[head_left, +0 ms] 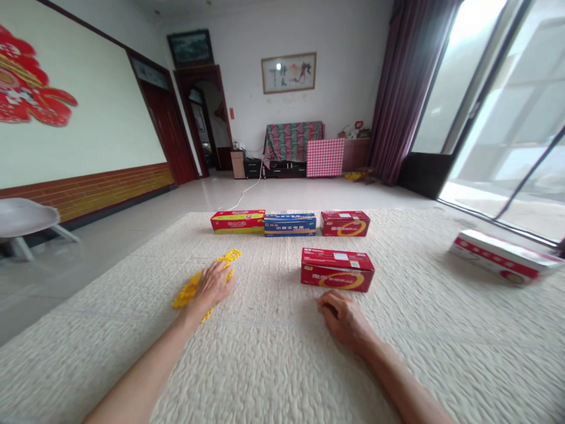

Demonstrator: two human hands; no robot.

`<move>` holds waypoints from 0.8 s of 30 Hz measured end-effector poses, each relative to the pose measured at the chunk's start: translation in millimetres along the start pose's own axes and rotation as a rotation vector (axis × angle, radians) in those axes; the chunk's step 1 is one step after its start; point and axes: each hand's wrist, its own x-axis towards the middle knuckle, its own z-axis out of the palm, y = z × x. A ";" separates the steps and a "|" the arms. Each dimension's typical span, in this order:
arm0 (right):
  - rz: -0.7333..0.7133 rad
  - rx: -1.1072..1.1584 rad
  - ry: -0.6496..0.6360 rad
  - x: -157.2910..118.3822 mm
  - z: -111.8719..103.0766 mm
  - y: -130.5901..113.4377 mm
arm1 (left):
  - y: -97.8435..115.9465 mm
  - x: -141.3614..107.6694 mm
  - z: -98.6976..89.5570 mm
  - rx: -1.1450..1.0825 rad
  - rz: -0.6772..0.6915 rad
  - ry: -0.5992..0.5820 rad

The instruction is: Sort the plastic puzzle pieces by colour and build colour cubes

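My left hand [215, 284] rests on the quilted cover with its fingers bent over a bright yellow chain-like strand [188, 291]. Loops of the strand show beyond the fingertips and beside the wrist; the part beneath the palm is hidden. My right hand [342, 315] lies in a loose fist, with nothing visible in it. Just beyond its knuckles stands a red box [338, 271] with a yellow ring printed on the front. Farther off, a red and yellow-green box [238, 222], a blue box [290, 226] and a second red box [345, 224] form a row.
A white and red box [505, 259] sits at the right on the quilted cover [260, 365]. Past its far edge is a tiled floor, with a low cabinet [282, 171] against the wall. A white chair [29, 218] stands at the left, a glass door [498, 118] at the right.
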 end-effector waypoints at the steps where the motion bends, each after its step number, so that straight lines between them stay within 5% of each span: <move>1: 0.001 -0.002 -0.001 -0.1 0.2 0.2 | -2.2 -9.0 -0.3 -0.011 0.024 0.000; 4: 0.007 -0.010 0.007 0.1 1.0 1.4 | -14.4 -26.1 1.4 -0.070 0.076 -0.001; 8: 0.013 -0.002 0.024 -0.4 2.4 2.1 | -31.1 -19.4 0.7 -0.069 0.055 0.028; 11: 0.013 0.011 0.027 -0.3 3.1 -0.9 | -17.0 -1.8 -1.3 -0.115 0.015 0.129; 14: -0.016 0.028 0.139 2.2 0.0 -5.5 | 35.5 17.6 -1.5 -0.343 0.053 0.246; 19: -0.022 -0.109 0.630 8.1 -22.9 1.7 | 151.0 49.8 -5.0 -0.784 0.036 0.311; 24: 0.052 -0.186 0.840 10.0 -43.2 21.1 | 205.2 72.8 -14.1 -0.966 -0.012 0.213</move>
